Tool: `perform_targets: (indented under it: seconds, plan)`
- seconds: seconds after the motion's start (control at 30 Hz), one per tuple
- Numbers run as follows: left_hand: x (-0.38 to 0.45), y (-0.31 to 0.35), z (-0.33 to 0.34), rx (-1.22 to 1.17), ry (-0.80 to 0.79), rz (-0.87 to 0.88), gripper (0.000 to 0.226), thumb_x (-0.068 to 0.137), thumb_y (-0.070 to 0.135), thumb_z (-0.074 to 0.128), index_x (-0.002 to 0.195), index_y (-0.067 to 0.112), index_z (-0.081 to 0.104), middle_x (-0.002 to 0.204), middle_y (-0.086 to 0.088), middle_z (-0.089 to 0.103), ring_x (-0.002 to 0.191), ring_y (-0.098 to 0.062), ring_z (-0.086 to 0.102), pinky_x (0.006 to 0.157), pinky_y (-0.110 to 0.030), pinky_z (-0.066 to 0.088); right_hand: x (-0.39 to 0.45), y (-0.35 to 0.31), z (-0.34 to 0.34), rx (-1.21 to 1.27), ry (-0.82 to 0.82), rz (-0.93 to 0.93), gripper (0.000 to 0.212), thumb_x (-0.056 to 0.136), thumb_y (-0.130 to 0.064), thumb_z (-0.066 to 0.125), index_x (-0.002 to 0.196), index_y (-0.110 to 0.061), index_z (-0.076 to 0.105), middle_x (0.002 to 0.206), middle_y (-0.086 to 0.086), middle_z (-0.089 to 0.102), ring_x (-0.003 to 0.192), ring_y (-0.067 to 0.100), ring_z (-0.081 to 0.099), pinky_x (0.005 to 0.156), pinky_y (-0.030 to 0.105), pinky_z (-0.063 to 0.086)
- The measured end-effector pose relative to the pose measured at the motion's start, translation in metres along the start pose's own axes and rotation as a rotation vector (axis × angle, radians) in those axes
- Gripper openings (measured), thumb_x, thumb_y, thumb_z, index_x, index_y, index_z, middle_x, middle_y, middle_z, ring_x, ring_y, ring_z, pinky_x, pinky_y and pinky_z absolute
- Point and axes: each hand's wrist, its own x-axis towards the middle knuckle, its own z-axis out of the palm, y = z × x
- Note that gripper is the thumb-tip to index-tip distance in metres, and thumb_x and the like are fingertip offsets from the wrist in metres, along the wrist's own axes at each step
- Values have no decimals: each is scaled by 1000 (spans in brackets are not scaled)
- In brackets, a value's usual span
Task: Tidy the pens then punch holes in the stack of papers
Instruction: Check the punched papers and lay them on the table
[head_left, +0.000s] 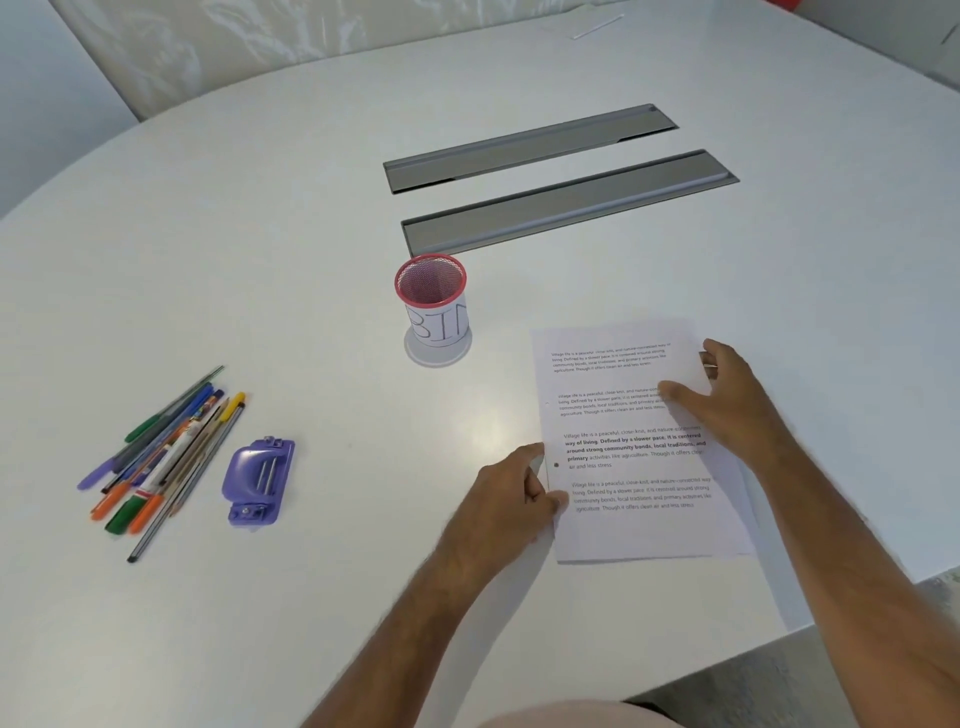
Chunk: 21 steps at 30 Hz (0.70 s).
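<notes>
Bracketing the stack of white printed papers (636, 447) at the near right of the white worktop (311, 234), the left hand (511, 496) pinches its left edge while the right hand (727, 395) rests loosely on top, probably squaring the sheets. Loose coloured pens (161, 457) lie far left beside the purple plastic hole punch (258, 480), not yet in the red mesh pen cup (434, 301).

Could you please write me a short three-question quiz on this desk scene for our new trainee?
1. True or false: the pens are already in the cup.
2. What lies just right of the pens? A) stapler B) punch C) scissors
3. Which hands touch the papers?

Key: 1. False, they lie loose on the table. 2. B, the punch. 3. Both: left hand at the left edge, right hand on the right side.
</notes>
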Motion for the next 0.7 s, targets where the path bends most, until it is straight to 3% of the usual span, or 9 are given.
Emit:
perform_targets:
  seconds: [0.2,0.33,0.4,0.5,0.57,0.7]
  plan:
    - [1,-2,-3,-11,-10,-17,49,96,29,72,142,31,55,87,5,70,59,-8,69,58,-16,54,-7,3,3,-232,95,-67,84,92,-36,78,159,-10,33,162,13,39,148,34,34,121,55,26]
    - [-2,-4,-15,-37,72,16,37,99,25,72,134,23,62,84,-4,70,68,3,69,65,-6,46,-19,-7,15,-182,123,-185,63,93,-33,77,147,-17,48,153,7,49,141,30,44,116,55,28]
    - [-4,-7,-27,-73,135,30,27,99,23,72,126,22,68,82,-2,69,67,2,68,65,-7,46,-25,-16,26,-156,111,-249,50,94,-31,77,138,-19,56,145,3,55,132,27,52,112,50,29]
    - [-7,-17,-47,-83,253,25,17,98,23,73,115,24,73,82,7,68,67,-15,66,63,-25,53,-34,-33,47,-135,62,-327,34,95,-29,76,126,-23,63,130,-7,60,118,21,59,105,43,31]
    - [-8,-26,-63,-83,334,25,13,97,20,73,110,23,74,84,5,69,72,-21,67,65,-28,54,-40,-43,62,-121,16,-371,27,95,-28,75,120,-25,66,122,-12,59,111,17,60,104,43,31]
    - [-14,-46,-97,40,496,62,13,96,13,74,107,19,75,92,4,69,73,-9,62,71,-16,48,-52,-64,94,-91,-62,-459,18,94,-24,76,111,-27,71,116,-9,65,100,14,61,103,45,34]
